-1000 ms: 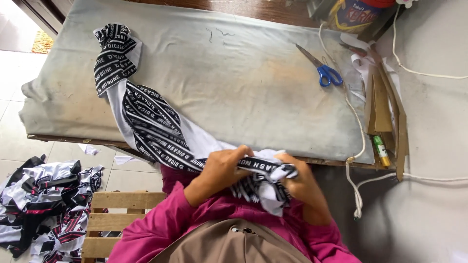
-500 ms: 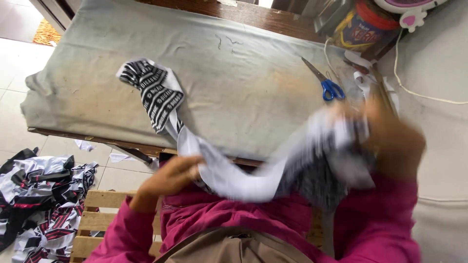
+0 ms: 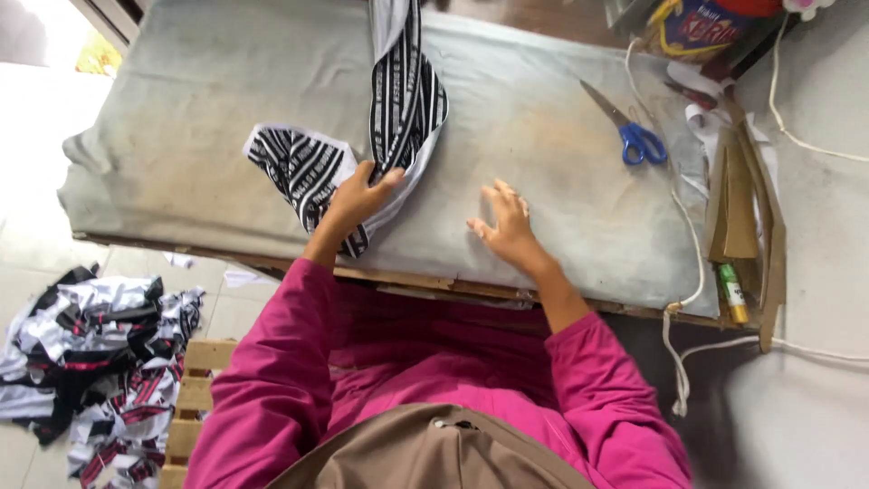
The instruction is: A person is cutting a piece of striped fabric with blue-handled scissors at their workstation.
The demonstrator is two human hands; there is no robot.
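**On the padded desk: a striped strip in hand**

On the grey-covered desk [image 3: 226,81], the left hand [image 3: 358,195] has its fingers closed on a black-and-white striped fabric strip [image 3: 398,109]. The right hand [image 3: 507,222] rests open, flat, holding nothing. The strip's free end could slip off the far edge. Blue-handled scissors [image 3: 634,136] lie nearby; a colourful round tin [image 3: 701,27] stands at the far corner.

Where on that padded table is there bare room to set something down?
Free: the grey cover left of the striped fabric, and the stretch between the right hand and the scissors. Crowded: the right edge with cardboard pieces and cord.
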